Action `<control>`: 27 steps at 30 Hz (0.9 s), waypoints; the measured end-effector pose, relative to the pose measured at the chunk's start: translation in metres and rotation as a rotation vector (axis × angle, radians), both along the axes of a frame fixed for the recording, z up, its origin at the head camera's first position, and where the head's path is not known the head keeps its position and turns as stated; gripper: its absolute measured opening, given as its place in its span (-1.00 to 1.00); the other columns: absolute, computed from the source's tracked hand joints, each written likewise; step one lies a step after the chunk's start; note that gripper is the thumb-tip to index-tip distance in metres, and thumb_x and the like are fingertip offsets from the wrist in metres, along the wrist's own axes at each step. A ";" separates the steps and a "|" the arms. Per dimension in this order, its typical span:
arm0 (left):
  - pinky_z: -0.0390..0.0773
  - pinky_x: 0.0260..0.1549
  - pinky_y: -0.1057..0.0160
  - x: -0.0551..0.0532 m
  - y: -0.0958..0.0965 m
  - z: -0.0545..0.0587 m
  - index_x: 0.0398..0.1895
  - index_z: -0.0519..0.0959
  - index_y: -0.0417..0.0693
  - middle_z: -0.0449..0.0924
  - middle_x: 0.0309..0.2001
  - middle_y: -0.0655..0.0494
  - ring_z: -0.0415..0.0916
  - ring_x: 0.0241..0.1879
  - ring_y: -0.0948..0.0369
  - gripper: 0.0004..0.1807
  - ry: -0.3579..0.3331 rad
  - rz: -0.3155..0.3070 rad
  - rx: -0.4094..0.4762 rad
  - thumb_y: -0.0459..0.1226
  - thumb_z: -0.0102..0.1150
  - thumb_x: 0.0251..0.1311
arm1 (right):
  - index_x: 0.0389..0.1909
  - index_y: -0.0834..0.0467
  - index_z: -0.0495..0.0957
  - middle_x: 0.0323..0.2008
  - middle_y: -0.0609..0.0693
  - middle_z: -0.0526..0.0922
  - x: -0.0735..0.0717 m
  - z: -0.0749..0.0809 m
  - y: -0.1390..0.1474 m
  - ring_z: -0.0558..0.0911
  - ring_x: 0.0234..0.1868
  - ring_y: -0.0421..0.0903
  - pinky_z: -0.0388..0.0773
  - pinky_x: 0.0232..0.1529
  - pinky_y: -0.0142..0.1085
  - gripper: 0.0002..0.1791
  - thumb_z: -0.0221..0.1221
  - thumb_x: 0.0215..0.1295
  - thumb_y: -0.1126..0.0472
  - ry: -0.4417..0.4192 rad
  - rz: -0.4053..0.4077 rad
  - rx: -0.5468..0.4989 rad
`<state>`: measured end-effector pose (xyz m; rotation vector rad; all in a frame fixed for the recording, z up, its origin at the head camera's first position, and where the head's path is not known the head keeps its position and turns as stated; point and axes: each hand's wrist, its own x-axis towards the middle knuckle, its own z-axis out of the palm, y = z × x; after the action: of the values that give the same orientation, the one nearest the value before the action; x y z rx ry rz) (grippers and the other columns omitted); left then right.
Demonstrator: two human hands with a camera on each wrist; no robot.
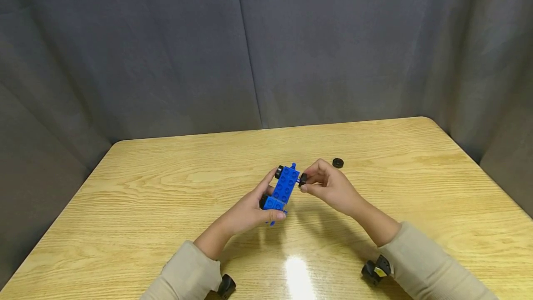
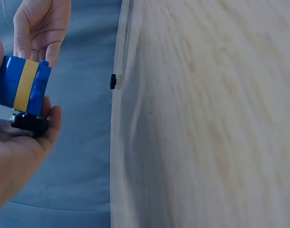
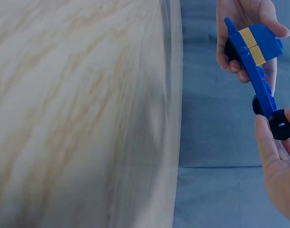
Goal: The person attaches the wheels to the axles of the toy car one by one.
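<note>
Toy car: underside hidden in head view, near end partly covered by thumb of left hand; several left fingers out of sight behind. Wheel partly covered by right hand; fit against toy car too small to tell. Loose wheel on desk, beyond right hand: tread too small to tell. Sleeves and desk's near side cut off by head view's lower edge; curtain cut off above. Left wrist view crops toy car and left hand; right wrist view crops right hand. Desk grain blurred in both.
</note>
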<state>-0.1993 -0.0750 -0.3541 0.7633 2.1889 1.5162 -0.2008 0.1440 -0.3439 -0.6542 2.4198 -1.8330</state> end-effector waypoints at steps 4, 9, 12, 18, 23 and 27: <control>0.39 -0.18 0.17 0.000 0.001 0.001 0.33 -0.28 0.20 0.27 -0.06 -0.07 0.35 -0.11 0.11 -0.06 0.015 0.018 0.013 -0.21 0.15 0.04 | -0.23 0.35 0.32 -0.27 0.16 0.43 -0.001 0.000 0.000 0.51 -0.25 -0.01 0.46 -0.29 -0.32 -0.75 0.13 0.09 0.37 0.007 -0.010 -0.001; 0.38 -0.17 0.16 -0.001 0.002 0.000 0.33 -0.30 0.17 0.27 -0.05 -0.05 0.34 -0.11 0.11 -0.05 0.004 0.021 0.014 -0.28 0.14 0.05 | -0.23 0.34 0.32 -0.26 0.15 0.42 -0.002 -0.002 -0.001 0.50 -0.24 -0.01 0.46 -0.28 -0.32 -0.74 0.13 0.09 0.37 -0.005 -0.012 0.005; 0.37 -0.16 0.17 0.000 0.002 0.001 0.33 -0.29 0.20 0.28 -0.05 -0.03 0.35 -0.13 0.12 -0.05 0.009 0.021 0.014 -0.28 0.15 0.04 | -0.22 0.34 0.32 -0.26 0.15 0.42 -0.002 -0.003 -0.001 0.51 -0.25 -0.02 0.46 -0.29 -0.30 -0.75 0.13 0.09 0.36 -0.004 -0.013 0.010; 0.38 -0.16 0.18 0.001 0.000 0.001 0.32 -0.27 0.28 0.27 -0.02 -0.05 0.35 -0.11 0.12 -0.07 0.002 -0.017 0.016 -0.21 0.15 0.04 | -0.23 0.33 0.32 -0.27 0.15 0.43 -0.002 -0.003 0.000 0.51 -0.25 -0.01 0.46 -0.29 -0.29 -0.76 0.12 0.09 0.37 -0.004 -0.013 0.006; 0.33 -0.12 0.18 0.001 -0.003 0.003 0.32 -0.24 0.31 0.26 -0.04 -0.06 0.33 -0.12 0.11 -0.12 0.025 -0.062 0.048 -0.25 0.12 0.08 | -0.23 0.34 0.31 -0.27 0.16 0.43 0.000 -0.002 0.000 0.50 -0.25 0.00 0.46 -0.29 -0.30 -0.76 0.12 0.09 0.38 -0.001 -0.017 0.003; 0.28 -0.06 0.16 0.001 -0.004 0.003 0.33 -0.24 0.23 0.31 -0.03 -0.08 0.33 -0.10 0.11 -0.10 0.035 -0.091 0.079 -0.31 0.12 0.07 | -0.24 0.35 0.31 -0.28 0.16 0.45 0.001 -0.002 0.001 0.51 -0.25 0.01 0.46 -0.29 -0.30 -0.76 0.12 0.09 0.39 0.003 -0.018 -0.006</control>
<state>-0.1983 -0.0787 -0.3514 0.9088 2.0995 1.5620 -0.2002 0.1449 -0.3456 -0.6379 2.4308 -1.8484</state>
